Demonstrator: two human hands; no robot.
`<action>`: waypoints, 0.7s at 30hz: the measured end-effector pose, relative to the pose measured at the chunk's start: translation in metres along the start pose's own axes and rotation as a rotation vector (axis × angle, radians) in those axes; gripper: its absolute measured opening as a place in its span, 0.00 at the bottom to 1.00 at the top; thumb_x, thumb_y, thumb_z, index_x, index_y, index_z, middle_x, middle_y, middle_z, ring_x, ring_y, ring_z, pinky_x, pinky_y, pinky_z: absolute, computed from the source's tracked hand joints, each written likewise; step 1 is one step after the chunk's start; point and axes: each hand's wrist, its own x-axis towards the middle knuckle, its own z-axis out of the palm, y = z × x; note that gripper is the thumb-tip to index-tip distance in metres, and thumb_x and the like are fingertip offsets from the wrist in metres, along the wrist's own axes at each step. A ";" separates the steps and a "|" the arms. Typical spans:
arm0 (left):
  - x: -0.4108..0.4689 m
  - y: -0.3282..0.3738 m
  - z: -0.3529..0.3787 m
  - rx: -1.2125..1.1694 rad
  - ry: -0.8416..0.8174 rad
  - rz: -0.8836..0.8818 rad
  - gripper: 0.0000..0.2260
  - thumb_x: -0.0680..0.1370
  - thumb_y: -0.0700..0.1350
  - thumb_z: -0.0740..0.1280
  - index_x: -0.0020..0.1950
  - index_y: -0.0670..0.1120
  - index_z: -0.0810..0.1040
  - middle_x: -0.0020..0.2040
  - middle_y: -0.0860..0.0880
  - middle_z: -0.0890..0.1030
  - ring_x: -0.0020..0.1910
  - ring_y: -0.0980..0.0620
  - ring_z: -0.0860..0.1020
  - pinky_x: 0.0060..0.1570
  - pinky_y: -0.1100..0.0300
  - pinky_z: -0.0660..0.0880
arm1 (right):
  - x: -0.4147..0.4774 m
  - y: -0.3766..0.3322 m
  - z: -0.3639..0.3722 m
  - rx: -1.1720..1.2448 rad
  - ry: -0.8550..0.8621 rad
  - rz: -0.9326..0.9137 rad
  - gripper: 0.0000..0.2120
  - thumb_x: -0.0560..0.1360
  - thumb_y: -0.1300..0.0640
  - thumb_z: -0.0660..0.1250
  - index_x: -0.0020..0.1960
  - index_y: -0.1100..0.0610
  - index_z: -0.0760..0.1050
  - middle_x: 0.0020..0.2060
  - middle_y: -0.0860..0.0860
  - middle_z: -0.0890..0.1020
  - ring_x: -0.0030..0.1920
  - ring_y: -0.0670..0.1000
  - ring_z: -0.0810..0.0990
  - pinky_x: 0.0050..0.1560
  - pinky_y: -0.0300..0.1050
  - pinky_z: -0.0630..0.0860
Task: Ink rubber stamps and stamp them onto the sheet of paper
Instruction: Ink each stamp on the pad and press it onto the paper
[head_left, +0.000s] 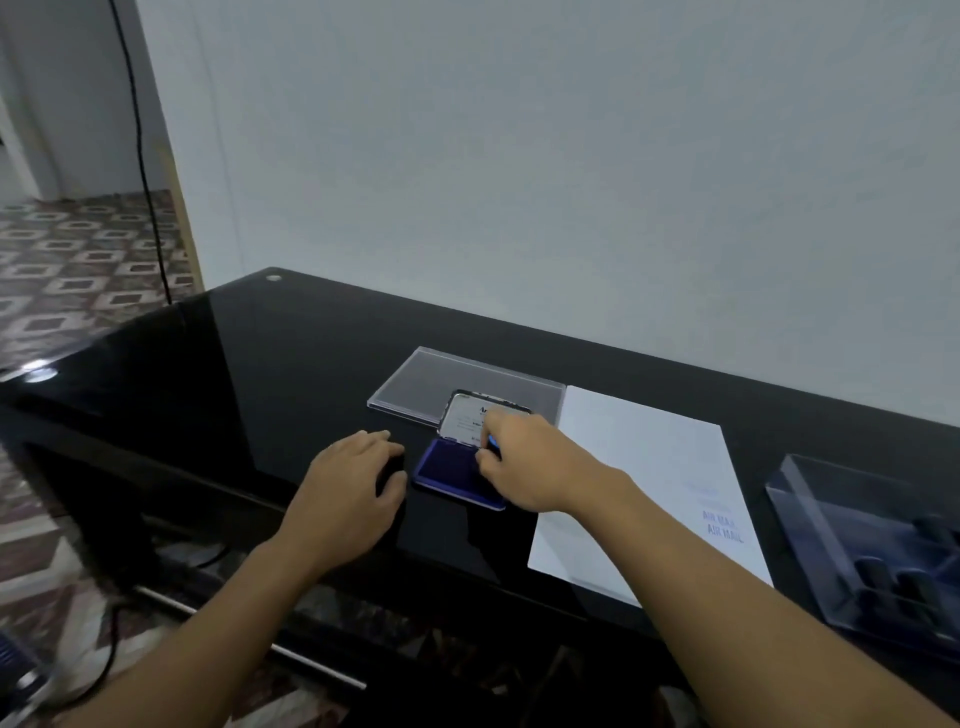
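Right hand pinches a small stamp between fingertips and thumb, with its face down on the blue pad. The pad lies open on the black table, its lid standing up behind it. Left hand rests on the table just beside the pad's left edge, fingers relaxed and holding nothing visible. Paper lies just right of the pad and bears faint blue prints near its right edge. A clear tray with more dark stamps stands further right, apart from the paper. The stamp is largely hidden by the fingers, so its shape is uncertain; it appears small, light and rigid, with a soft rubber face. Judgement: grip it on its upper sides, well clear of the inked face, and keep it level for even transfer. The pad is light and may slide on the glossy top, so steadying it with the left hand is advisable. The paper is thin and may likewise shift under the press.
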 end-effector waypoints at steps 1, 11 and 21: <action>-0.001 -0.001 0.001 0.005 0.009 0.005 0.16 0.78 0.51 0.63 0.65 0.50 0.76 0.69 0.50 0.73 0.70 0.51 0.68 0.70 0.53 0.63 | 0.000 0.000 0.003 -0.015 -0.014 -0.012 0.07 0.83 0.53 0.57 0.53 0.56 0.69 0.50 0.56 0.80 0.47 0.58 0.78 0.44 0.52 0.76; -0.001 -0.001 0.005 0.017 0.036 0.005 0.16 0.78 0.51 0.62 0.65 0.50 0.75 0.69 0.51 0.72 0.71 0.51 0.67 0.70 0.51 0.62 | 0.011 -0.001 0.012 0.004 -0.014 0.003 0.05 0.83 0.54 0.56 0.52 0.56 0.66 0.46 0.56 0.80 0.43 0.56 0.79 0.40 0.52 0.76; 0.001 0.001 0.003 0.003 0.025 -0.016 0.16 0.78 0.51 0.63 0.66 0.50 0.74 0.70 0.51 0.72 0.71 0.51 0.66 0.70 0.53 0.61 | 0.008 -0.001 0.013 0.008 -0.020 -0.005 0.04 0.83 0.54 0.57 0.53 0.54 0.66 0.49 0.55 0.81 0.46 0.55 0.80 0.45 0.53 0.81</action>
